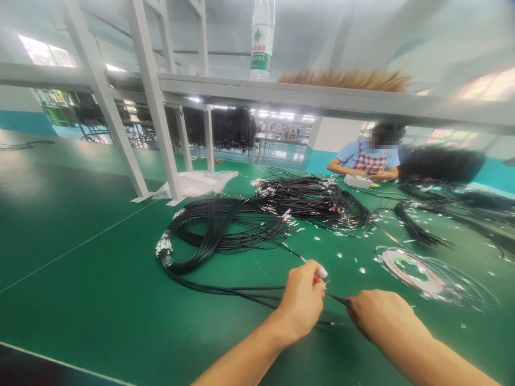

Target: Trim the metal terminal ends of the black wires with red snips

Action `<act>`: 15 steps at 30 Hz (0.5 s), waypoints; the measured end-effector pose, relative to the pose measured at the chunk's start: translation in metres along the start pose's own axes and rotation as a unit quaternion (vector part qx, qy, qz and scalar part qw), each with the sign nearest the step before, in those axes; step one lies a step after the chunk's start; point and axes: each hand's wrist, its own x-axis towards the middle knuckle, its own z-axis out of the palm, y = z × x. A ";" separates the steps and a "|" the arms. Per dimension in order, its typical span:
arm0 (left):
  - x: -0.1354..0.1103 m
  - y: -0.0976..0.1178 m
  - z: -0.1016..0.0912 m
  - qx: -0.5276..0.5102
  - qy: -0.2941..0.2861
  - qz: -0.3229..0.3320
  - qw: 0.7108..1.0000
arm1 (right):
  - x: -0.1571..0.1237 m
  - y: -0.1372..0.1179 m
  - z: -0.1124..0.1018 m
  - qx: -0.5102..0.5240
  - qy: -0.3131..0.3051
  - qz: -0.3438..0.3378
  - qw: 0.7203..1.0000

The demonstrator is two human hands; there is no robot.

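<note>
My left hand (304,297) is closed in a pinch around the end of a black cable (257,289), and a short reddish wire tip pokes out by the fingers. A white cover sits on one of its fingertips. In my right hand (388,316) is a red-handled tool (341,300) with a thin dark pointed tip; whether it is scissors or pliers I cannot tell. That tip points at the cable end, just right of my left fingers. Left of my hands lies a looped bundle of black cables (217,230), with silvery connectors (164,249) at its left bend.
Farther back lies another cable bundle (306,195), with white scraps scattered around. A pale coil (418,271) rests at right. Grey shelf posts (161,118) stand at left by a plastic bag (197,183). A water bottle (261,48) stands on the shelf. Another person (366,158) works opposite.
</note>
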 end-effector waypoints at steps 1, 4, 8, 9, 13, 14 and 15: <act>0.002 0.002 -0.003 0.024 0.013 0.000 1.000 | 0.002 0.007 0.002 0.014 -0.001 0.011 1.000; 0.009 0.004 -0.016 0.172 0.052 -0.019 0.984 | 0.009 0.030 0.007 0.066 0.011 0.045 0.997; 0.012 -0.006 -0.026 0.305 0.001 -0.008 0.952 | 0.020 0.049 0.020 0.184 0.028 0.093 0.978; 0.011 -0.011 -0.025 0.311 -0.029 -0.002 0.950 | 0.023 0.049 0.024 0.227 0.026 0.102 0.968; 0.010 -0.028 -0.019 0.313 -0.111 0.005 0.943 | 0.037 0.036 0.042 0.441 0.001 0.133 0.888; 0.010 -0.029 -0.018 0.309 -0.109 0.006 0.945 | 0.040 0.032 0.046 0.492 0.000 0.139 0.860; 0.012 -0.029 -0.017 0.298 -0.099 0.005 0.950 | 0.043 0.028 0.049 0.538 0.004 0.142 0.831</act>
